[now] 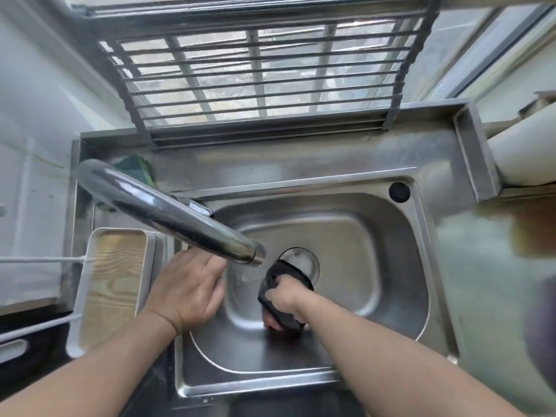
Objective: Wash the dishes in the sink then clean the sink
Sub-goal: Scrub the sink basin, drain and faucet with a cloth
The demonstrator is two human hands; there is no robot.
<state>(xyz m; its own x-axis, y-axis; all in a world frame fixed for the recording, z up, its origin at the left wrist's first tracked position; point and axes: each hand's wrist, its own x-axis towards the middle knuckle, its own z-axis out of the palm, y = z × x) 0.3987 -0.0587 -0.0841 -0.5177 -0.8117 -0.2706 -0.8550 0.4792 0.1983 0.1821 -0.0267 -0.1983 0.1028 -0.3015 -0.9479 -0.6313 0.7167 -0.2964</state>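
Head view: right hand (285,294) gripped dark cloth (284,314) low in sink (391,266) centre frame, beside drain (304,261); left hand (188,288) rested loose on sink's left edge, under faucet (162,210).

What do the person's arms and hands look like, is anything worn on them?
Both forearms are bare right down to the frame's lower edge: no sleeves show. The left hand and right hand wear no gloves, and no watch, bracelet or ring is visible on either. The picture is slightly blurred, so fine marks cannot be told.
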